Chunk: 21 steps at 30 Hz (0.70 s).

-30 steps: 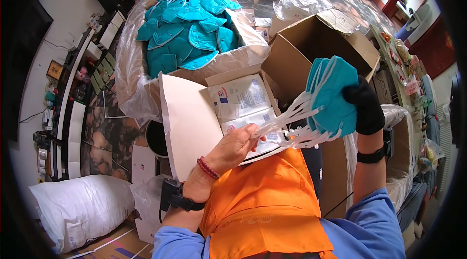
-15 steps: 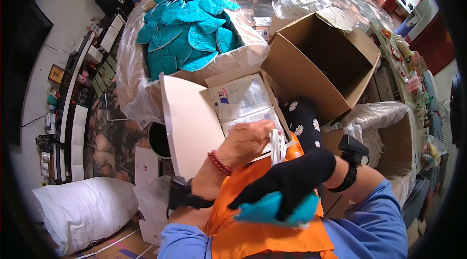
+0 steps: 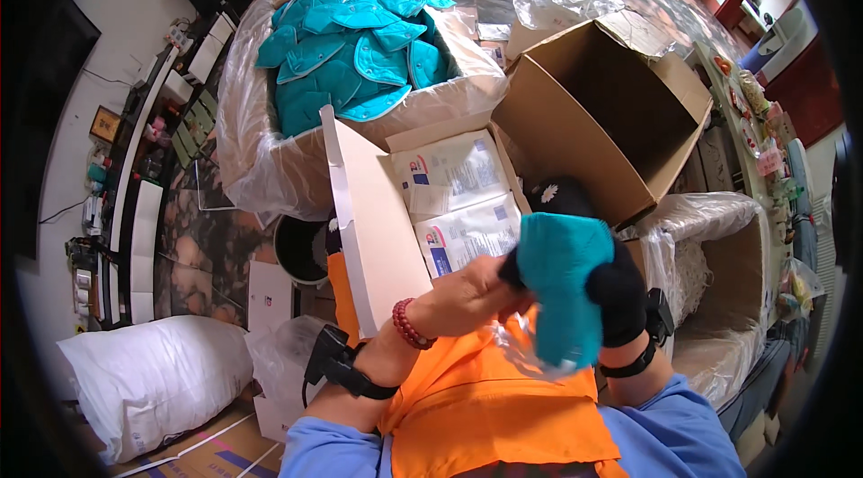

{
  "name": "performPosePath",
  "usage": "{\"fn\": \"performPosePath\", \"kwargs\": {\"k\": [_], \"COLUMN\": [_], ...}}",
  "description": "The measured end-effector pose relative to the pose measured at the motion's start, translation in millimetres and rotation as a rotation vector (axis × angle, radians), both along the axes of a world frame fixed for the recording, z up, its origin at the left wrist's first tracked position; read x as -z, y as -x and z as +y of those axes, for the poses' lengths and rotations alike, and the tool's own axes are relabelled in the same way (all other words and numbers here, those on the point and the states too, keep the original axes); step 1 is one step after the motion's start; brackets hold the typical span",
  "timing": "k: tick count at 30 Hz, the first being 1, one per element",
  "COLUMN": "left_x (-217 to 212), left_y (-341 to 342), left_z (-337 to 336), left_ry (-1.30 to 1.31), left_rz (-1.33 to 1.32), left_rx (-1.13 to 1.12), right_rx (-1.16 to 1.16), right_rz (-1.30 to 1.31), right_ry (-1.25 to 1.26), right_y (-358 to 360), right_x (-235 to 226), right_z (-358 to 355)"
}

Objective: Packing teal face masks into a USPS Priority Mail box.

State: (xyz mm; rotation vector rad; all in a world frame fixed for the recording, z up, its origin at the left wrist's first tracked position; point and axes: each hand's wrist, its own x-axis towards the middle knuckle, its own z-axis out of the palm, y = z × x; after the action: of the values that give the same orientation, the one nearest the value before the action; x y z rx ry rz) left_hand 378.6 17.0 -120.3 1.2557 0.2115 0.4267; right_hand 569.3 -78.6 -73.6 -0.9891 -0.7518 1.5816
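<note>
My right hand (image 3: 620, 294), in a black glove, grips a teal folded face mask (image 3: 564, 285) in front of my chest. A black fingertip shows at the mask's left edge. My left hand (image 3: 476, 294), bare with a red bead bracelet at the wrist, is closed at that same edge, its fingertips partly hidden. Thin white straps (image 3: 526, 348) hang below the fingers and the mask. Just beyond my hands, an open white carton (image 3: 378, 208) holds white printed packets (image 3: 472, 231) in two stacks.
Behind the carton, a plastic-lined box (image 3: 261, 154) is heaped with teal masks (image 3: 346, 56). A brown cardboard box (image 3: 584, 128) stands open at right, above another lined box (image 3: 719, 298). A white sack (image 3: 157, 379) lies at lower left, near a dark bin (image 3: 301, 249).
The teal mask has risen from my lap to upright beside the carton. My left hand has drawn back from the packets to the mask's edge, uncovering the nearer stack.
</note>
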Motion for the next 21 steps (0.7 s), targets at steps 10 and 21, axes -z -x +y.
{"fn": "performPosePath", "kwargs": {"k": [10, 21], "left_x": [-12, -35], "left_y": [38, 100], "left_z": [-37, -80], "left_ry": [-0.634, -0.386], "left_rz": [-0.008, 0.102], "left_rx": [0.065, 0.075], "right_rx": [-0.337, -0.693], "right_rz": [-0.425, -0.486], "right_ry": [0.588, 0.771], "right_y": [-17, -36], "right_x": [-89, -101], "right_z": [-16, -14]}}
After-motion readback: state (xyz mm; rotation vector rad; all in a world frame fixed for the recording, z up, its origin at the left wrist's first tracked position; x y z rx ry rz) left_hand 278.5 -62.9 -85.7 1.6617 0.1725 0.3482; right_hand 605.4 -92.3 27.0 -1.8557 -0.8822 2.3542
